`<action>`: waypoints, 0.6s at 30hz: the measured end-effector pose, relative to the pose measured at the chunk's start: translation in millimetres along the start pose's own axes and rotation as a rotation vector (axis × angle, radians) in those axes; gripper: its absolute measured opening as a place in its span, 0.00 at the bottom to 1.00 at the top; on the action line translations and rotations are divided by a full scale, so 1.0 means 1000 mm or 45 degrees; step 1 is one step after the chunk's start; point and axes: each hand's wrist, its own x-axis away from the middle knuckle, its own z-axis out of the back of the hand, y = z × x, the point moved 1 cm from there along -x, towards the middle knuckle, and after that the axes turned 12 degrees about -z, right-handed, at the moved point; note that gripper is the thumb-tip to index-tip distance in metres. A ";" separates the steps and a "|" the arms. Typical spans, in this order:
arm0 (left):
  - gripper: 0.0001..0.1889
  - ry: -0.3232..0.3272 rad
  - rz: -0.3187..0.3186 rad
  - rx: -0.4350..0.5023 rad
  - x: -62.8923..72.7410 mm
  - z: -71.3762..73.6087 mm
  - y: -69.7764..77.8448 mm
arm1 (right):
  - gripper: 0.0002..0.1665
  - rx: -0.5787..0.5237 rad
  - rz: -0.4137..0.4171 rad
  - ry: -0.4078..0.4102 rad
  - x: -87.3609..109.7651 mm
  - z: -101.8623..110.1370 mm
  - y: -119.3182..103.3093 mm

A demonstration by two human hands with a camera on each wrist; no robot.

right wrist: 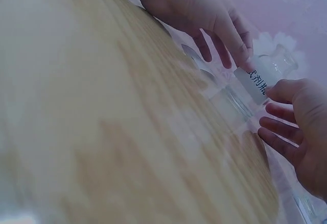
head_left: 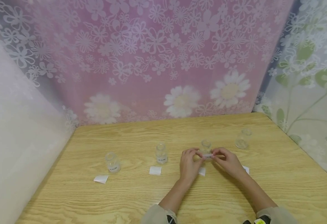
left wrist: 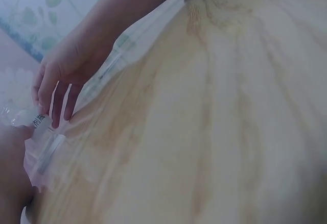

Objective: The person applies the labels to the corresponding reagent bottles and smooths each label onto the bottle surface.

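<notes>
In the head view my left hand (head_left: 189, 165) and right hand (head_left: 231, 165) meet at a clear glass bottle (head_left: 206, 145) standing on the table. Between their fingertips they pinch the two ends of a small white label (head_left: 207, 155) at the front of the bottle. Dark handwritten characters show on the label (right wrist: 254, 83) in the right wrist view, with the bottle's neck (right wrist: 283, 60) just beyond it. Whether the label sticks to the glass cannot be told. A white paper piece (head_left: 202, 171) lies by the left hand, partly hidden.
Two more glass bottles with lettered labels, one bottle (head_left: 161, 155) and another bottle (head_left: 113, 163), stand leftward. A glass bottle (head_left: 242, 140) without visible lettering stands right. White papers lie on the wooden table (head_left: 118, 199), including one paper (head_left: 155, 170). Flowered curtains (head_left: 152, 62) surround the table.
</notes>
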 end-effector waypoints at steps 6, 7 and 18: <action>0.06 -0.014 0.015 -0.032 -0.001 -0.001 -0.001 | 0.04 0.044 0.072 0.013 0.002 0.001 -0.012; 0.06 -0.014 0.016 -0.039 -0.001 -0.001 -0.002 | 0.04 0.048 0.077 0.016 0.002 0.000 -0.012; 0.06 0.004 0.009 -0.096 -0.001 -0.004 -0.002 | 0.05 0.069 0.069 0.088 -0.001 -0.004 0.000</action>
